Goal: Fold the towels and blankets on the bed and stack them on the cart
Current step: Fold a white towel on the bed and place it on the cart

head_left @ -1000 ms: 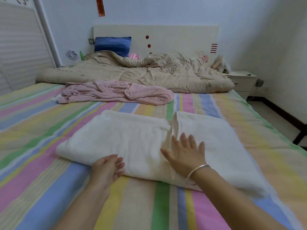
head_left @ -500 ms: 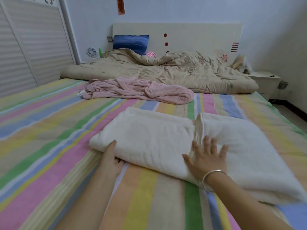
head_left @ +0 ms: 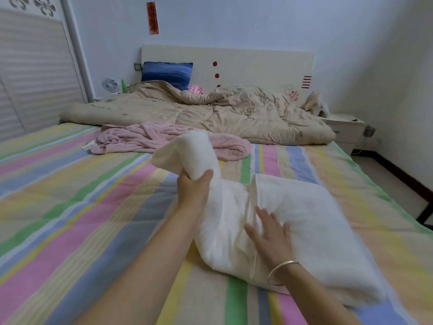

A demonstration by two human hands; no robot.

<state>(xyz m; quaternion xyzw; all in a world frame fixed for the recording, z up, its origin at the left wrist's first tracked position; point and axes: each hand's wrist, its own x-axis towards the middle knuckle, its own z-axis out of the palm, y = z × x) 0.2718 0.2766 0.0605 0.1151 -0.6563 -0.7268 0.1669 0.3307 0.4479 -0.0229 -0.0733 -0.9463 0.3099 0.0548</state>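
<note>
**Striped bed, one end of the white towel held up**

Striped bedding in pink, green, blue and yellow covers the bed, which fills most of the view below a pale wall. A white towel lies near the foot edge, toward the bed's right side, thick and partly folded.

The left hand grips the towel's left end. Its fingers and thumb are clamped round a bunched fold, and that end is raised off the sheet while the rest sags down to the bed. The right hand rests flat on the middle of the towel with its fingers straight and spread apart. A silver bangle sits on that wrist.

A crumpled pink towel lies behind the raised end, around the middle of the bed. Beyond it a rumpled beige quilt stretches across the head end, below a cream headboard. A blue pillow leans against the headboard. A small white fan stands off the head-left corner, and a white nightstand stands beside the head-right corner.
</note>
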